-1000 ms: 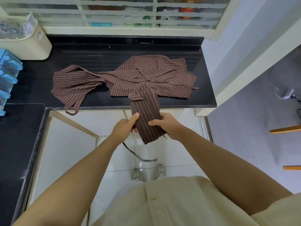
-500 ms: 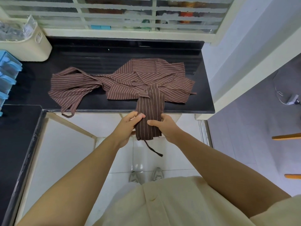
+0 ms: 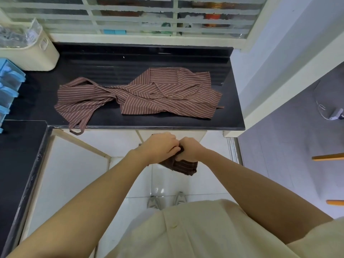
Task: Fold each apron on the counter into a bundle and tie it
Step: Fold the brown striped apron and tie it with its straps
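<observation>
Head view: left hand (image 3: 160,146) and right hand (image 3: 191,149) both clench the apron bundle (image 3: 184,166) just off the tabletop (image 3: 111,60); its strap seems hidden in their grip, so squeeze firmly while knotting.

folded apron bundle (image 3: 183,165), brown with thin pale stripes, gripped between left hand (image 3: 161,147) and right hand (image 3: 191,150), one end poking out below the grip. beyond the grip, loose apron cloth (image 3: 167,94) in matching stripe sprawls crumpled, its strap loop (image 3: 76,130) dangling off to the left.
</observation>
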